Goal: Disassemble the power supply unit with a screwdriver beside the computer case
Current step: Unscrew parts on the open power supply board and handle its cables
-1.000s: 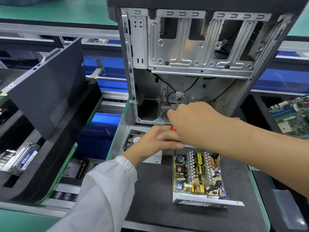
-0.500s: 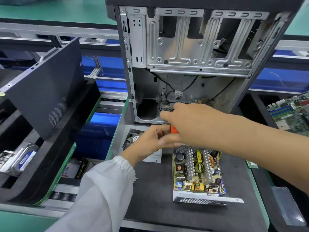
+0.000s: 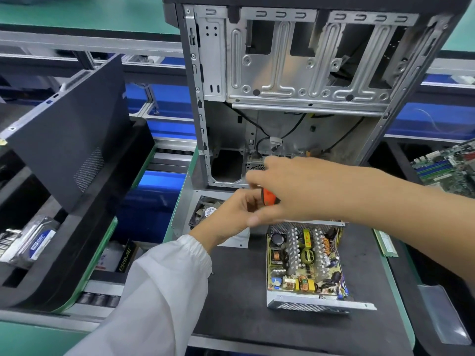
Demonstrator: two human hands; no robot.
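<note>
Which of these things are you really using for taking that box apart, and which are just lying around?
In use:
- power supply unit, cover off
- screwdriver, orange handle, between both hands
- left hand
- right hand
- computer case, beside the job

Lying about:
- fan
- hard drive
- motherboard
- black side panel

Head-worn wide-angle view looks forward and down, close over the black mat [image 3: 239, 299] and nearby computer case [image 3: 295, 73].

Green-edged workbench [image 3: 393, 276] with black mat [image 3: 239, 301], blue conveyor bins [image 3: 159, 196] behind, under even light.
</note>
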